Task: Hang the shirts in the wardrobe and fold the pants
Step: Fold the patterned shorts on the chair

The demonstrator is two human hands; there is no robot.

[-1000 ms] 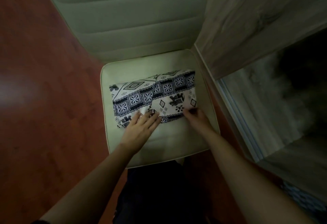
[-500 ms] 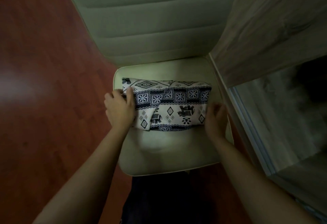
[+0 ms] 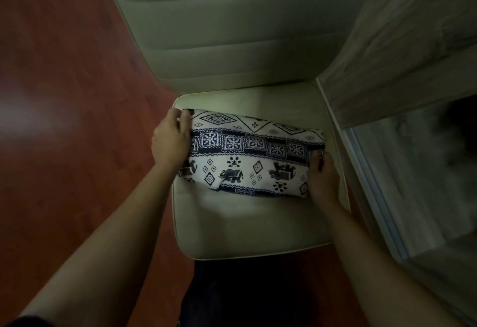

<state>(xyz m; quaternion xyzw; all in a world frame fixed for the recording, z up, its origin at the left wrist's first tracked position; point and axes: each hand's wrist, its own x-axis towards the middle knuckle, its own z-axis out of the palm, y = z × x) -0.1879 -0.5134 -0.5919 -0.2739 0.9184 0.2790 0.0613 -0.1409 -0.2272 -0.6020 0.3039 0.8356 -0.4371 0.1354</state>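
a second ago your hands are on the near edge of the pants (image 3: 253, 156), the left one flat on the cloth and the right one at the near right corner. now they sit at the two short ends. your left hand (image 3: 170, 141) curls over the left end, fingers wrapped round its far corner. your right hand (image 3: 322, 179) closes on the right end, fingertips hooked over the edge; how far its fingers reach underneath you cannot tell from here. so both hands grip the bundle, one at each end.

the pants lie as a compact folded rectangle across the middle of the chair seat (image 3: 245, 228), long side running left to right, clear of the backrest (image 3: 232, 30). the bundle looks tidier and squarer than a second ago, and its near edge seems a little raised with a shadow below it, though whether it is off the cushion is not clear.

the change reads as the folding of this pair being about finished: you go from smoothing the last fold to taking hold for a lift or a final squaring. the wardrobe (image 3: 413, 43) stands just to the right of the chair, its lower part open, so it is a likely place for the bundle. if you lift, keep both ends level, since loose layers could slide apart. no shirts show here.
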